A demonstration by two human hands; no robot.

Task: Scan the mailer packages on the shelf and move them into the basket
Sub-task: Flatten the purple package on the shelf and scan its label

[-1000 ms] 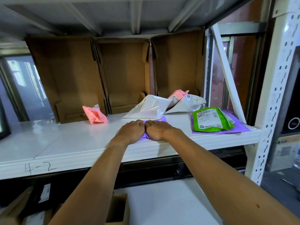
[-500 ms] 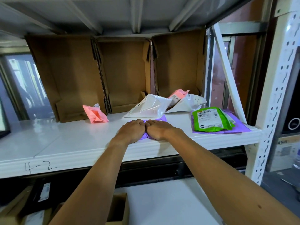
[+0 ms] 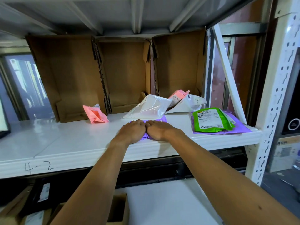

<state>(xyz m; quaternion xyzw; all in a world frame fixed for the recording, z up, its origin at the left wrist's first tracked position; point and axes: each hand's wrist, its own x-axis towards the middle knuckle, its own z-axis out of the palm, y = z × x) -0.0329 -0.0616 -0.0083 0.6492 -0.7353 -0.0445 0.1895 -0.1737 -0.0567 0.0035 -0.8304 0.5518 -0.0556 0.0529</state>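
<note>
A purple mailer lies near the front edge of the white shelf. My left hand and my right hand sit on it side by side with knuckles touching, their fingers curled onto the mailer and covering most of it. Other mailers lie on the shelf: a pink one to the left, a white one just behind my hands, and a second white one with a pink one behind it. A green mailer rests on a flat purple one at the right. No basket or scanner is in view.
Three open cardboard boxes stand tipped along the back of the shelf. A white perforated upright and a diagonal brace close the right side. Below the shelf are cartons and a white surface.
</note>
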